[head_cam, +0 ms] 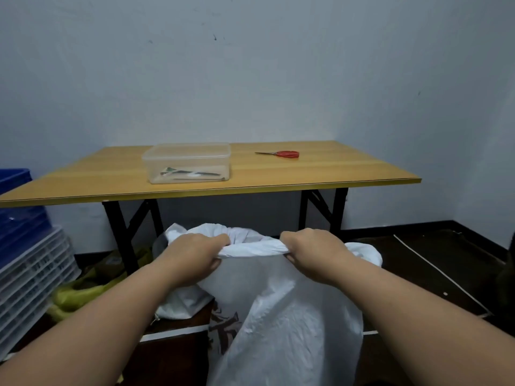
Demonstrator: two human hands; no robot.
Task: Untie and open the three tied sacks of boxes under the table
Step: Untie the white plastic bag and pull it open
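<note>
- White sack [292, 316] stands on floor in front of the table; left hand [192, 254] and right hand [312, 252] each have fingers clamped on its bunched mouth.
- Mouth looks partly spread; this sack seems nearly open.
- Second white sack [181, 302] and yellow-green sack [80, 291] behind: tie state unclear.
- Tabletop [334, 168]: scissors [281, 154], untouched.

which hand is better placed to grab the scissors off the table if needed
Right, probably. The red scissors lie on the table's right half, beyond the right hand; the left hand would cross over. Both grip the white sack.

Left hand [192, 256] and right hand [312, 253] grip white sack [292, 316] rim.
</note>
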